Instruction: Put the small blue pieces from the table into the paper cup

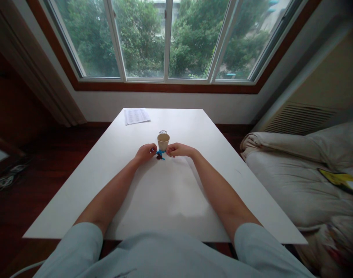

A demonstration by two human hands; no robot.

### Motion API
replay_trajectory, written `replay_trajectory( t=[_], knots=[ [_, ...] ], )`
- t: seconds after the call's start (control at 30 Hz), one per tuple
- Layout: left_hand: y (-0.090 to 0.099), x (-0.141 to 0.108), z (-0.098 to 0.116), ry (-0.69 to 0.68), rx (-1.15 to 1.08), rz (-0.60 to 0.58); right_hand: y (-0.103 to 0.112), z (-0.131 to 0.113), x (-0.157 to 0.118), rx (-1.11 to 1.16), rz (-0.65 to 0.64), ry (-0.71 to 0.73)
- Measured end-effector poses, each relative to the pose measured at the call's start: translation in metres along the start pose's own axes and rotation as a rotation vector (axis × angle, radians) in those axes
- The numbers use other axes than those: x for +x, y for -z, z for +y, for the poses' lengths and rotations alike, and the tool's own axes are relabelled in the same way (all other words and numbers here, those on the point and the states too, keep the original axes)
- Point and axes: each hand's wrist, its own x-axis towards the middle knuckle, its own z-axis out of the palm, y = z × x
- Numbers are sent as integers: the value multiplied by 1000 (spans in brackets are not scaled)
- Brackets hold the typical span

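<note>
A curled left hand (147,152) and curled right hand (176,150) flank a paper cup (163,142) at frame center, seemingly handling small blue and dark-red pieces (159,156) just below it; whether either grips 1 is unclear. The next move likely calls for a light pinch.

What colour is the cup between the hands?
The cup is light tan; head view shows it.
</note>
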Motion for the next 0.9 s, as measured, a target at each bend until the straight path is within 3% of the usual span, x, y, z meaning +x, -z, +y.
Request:
replay_trajectory(
  t=[0.07,0.23,0.43,0.7,0.9],
  knots=[
    [2,0,2,-6,0,36,-2,-7,1,111,63,50],
    [5,0,8,2,-24,68,-8,-15,10,344,362,191],
    [4,-1,12,-23,-48,73,-10,-21,18,499,579,163],
    [6,0,19,-8,-113,84,-10,-26,17,535,622,175],
    [7,4,27,23,-251,101,-2,-3,22,515,757,123]
  ],
)
